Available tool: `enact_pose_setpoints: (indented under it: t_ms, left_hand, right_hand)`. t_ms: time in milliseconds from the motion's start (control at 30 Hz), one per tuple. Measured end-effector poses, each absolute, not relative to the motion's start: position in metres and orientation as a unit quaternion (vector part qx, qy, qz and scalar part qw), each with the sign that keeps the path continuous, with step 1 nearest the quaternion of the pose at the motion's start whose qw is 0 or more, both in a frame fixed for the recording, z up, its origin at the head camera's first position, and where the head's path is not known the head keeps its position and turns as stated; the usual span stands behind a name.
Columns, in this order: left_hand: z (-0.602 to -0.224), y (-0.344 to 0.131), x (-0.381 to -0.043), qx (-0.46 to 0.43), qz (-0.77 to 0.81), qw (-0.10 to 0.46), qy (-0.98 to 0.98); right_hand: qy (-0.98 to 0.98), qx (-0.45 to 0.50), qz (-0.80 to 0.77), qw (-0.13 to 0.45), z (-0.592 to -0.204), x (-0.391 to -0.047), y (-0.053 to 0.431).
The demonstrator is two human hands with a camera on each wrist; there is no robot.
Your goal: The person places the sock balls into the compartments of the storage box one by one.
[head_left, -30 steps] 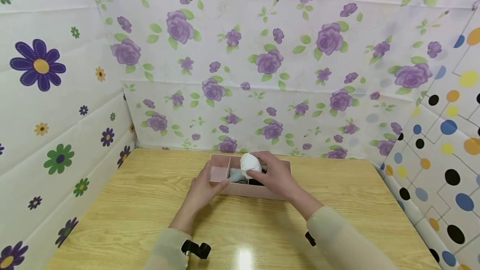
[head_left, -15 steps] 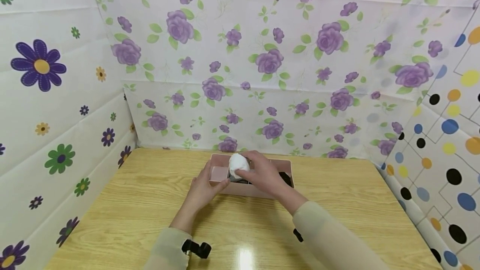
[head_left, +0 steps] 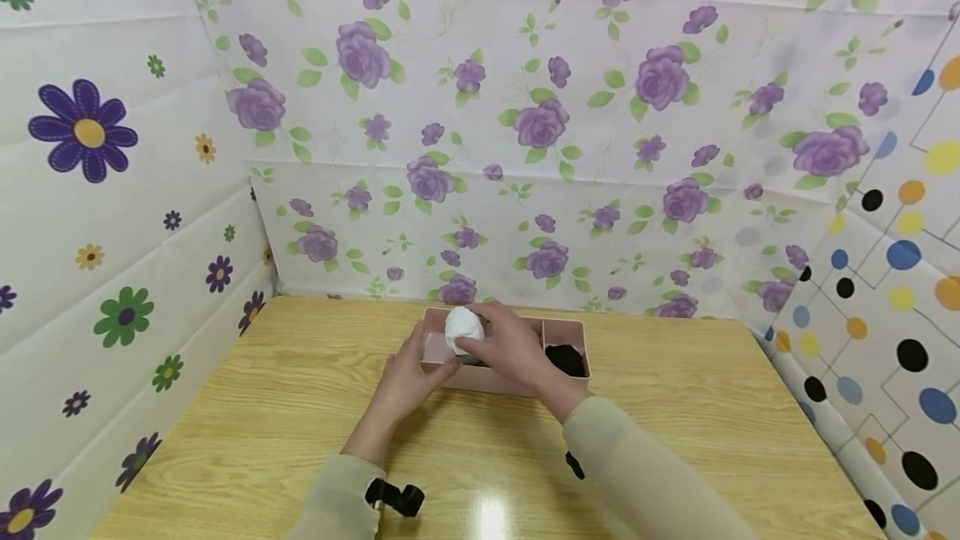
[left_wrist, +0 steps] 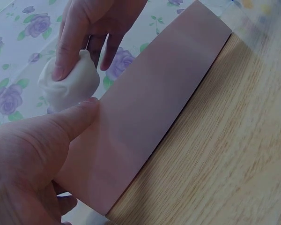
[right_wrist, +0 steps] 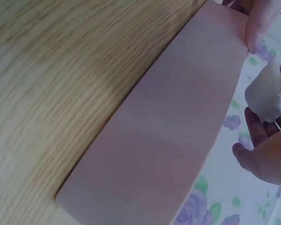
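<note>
A white rolled-up sock (head_left: 462, 329), balled into a round bundle, is pinched between the thumb and fingers of my right hand (head_left: 512, 348). It is held above the left part of a pink divided storage box (head_left: 495, 382). My left hand (head_left: 405, 377) grips the left end of that box, its thumb over the front rim. In the left wrist view the white sock (left_wrist: 75, 86) shows just above the left thumb, higher than the rim. Grey cloth in the middle compartment is mostly hidden behind the sock and right hand.
A black balled cloth bundle (head_left: 564, 359) lies in the box's right compartment. The box stands on a wooden table (head_left: 660, 407) near its back edge, close to the flowered backdrop (head_left: 570, 215). Patterned sheets also hang at left and right.
My right hand has moved left with the white sock, from over the middle of the box to its left part. The black bundle has come into view. My left hand stays put.
</note>
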State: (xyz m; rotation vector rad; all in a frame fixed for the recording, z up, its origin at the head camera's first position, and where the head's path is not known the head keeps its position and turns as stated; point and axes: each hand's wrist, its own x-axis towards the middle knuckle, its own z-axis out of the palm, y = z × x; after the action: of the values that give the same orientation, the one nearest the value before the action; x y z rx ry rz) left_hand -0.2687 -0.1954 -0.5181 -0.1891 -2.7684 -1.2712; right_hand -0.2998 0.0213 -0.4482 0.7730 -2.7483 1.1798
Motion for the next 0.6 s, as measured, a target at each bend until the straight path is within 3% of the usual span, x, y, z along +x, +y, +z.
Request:
enact_pose_setpoints:
  t_ms: [600]
  left_hand:
    - [-0.516,-0.195,-0.269,-0.059,-0.423,0.047,-0.903]
  right_hand:
    - [-0.887,0.24,0.393,0.013,-0.462,-0.31,-0.003]
